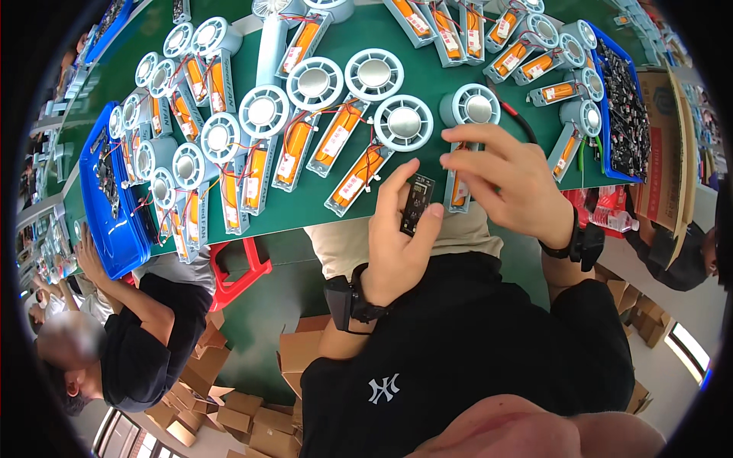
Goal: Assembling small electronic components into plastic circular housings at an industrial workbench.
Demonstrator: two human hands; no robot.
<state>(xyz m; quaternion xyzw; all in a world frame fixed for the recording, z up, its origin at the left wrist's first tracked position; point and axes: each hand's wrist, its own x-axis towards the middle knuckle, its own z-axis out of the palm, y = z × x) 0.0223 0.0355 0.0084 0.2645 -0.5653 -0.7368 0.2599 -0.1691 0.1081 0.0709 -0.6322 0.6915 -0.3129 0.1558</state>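
My left hand grips a small black circuit board between thumb and fingers, just off the table's near edge. To its right, my right hand hovers with curled fingers apart, and I see nothing between them. Its fingers partly cover the handle of a light-blue handheld fan lying with its round grille toward the far side. Left of that, another fan has an opened handle showing an orange battery with a white label and thin red and black wires.
Many similar fans cover the green table. A blue tray stands at the left; another blue tray of small black parts is at the right, beside a cardboard box. A seated person works at left near a red stool.
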